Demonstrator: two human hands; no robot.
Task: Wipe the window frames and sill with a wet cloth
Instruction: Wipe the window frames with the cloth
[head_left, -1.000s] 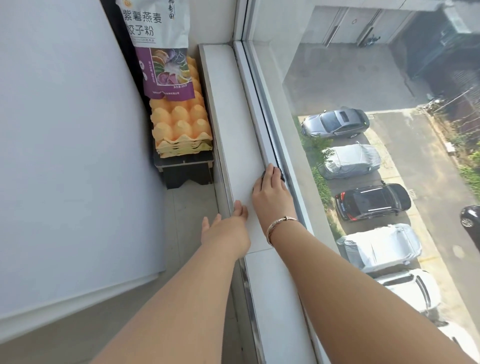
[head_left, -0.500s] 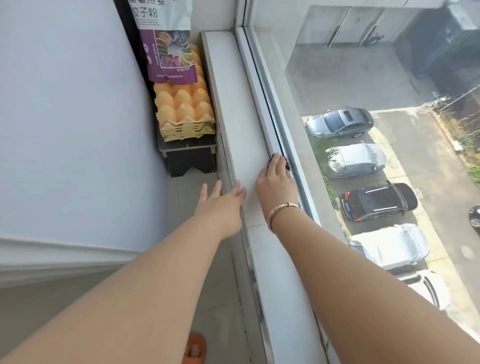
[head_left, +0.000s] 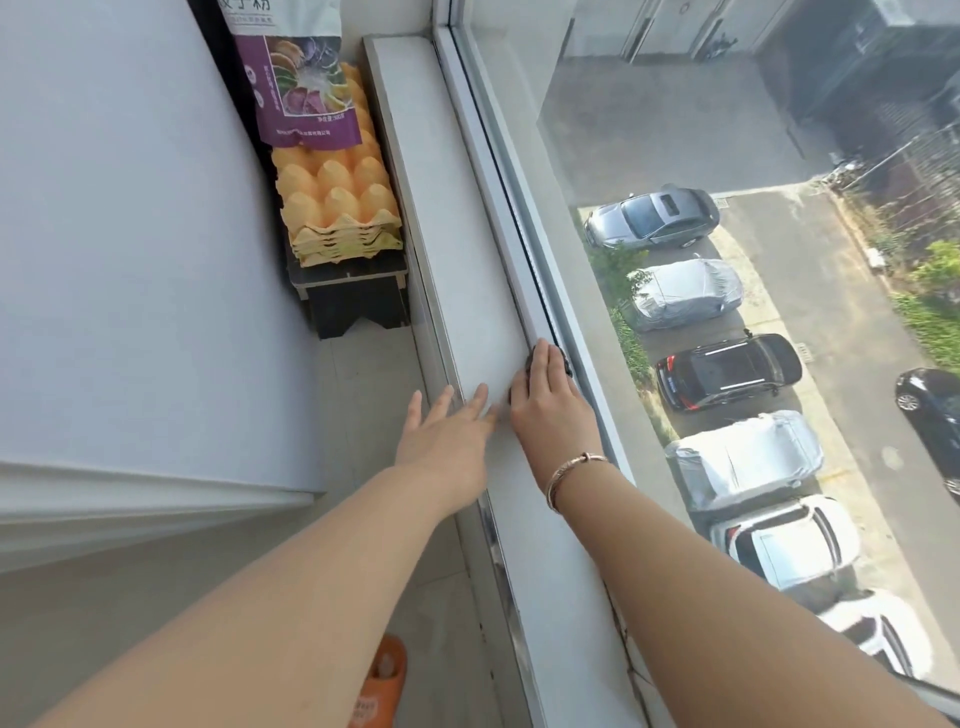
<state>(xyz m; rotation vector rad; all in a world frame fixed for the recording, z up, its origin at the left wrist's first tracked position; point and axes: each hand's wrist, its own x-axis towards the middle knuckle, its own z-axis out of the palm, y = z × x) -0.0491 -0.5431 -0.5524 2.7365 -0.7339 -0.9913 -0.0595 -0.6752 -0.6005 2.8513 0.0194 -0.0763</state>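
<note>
A long white window sill (head_left: 462, 228) runs away from me, with the white window frame (head_left: 511, 218) and its dark track along its right side. My right hand (head_left: 550, 402), a bracelet on its wrist, presses a dark cloth (head_left: 565, 364) with straight fingers against the bottom of the frame. Only a small dark edge of the cloth shows beyond the fingertips. My left hand (head_left: 447, 441) lies flat and spread on the sill's inner edge, just left of the right hand, holding nothing.
Stacked yellow egg trays (head_left: 337, 208) and a purple food bag (head_left: 301, 88) sit on a black stool (head_left: 358, 296) left of the sill. A white cabinet side (head_left: 130, 260) fills the left. An orange slipper (head_left: 379, 686) is on the floor. Parked cars lie far below the glass.
My left hand has opened its fingers and slid a little forward along the sill edge. The right hand keeps pressing the cloth at the frame; the view has shifted slightly.
</note>
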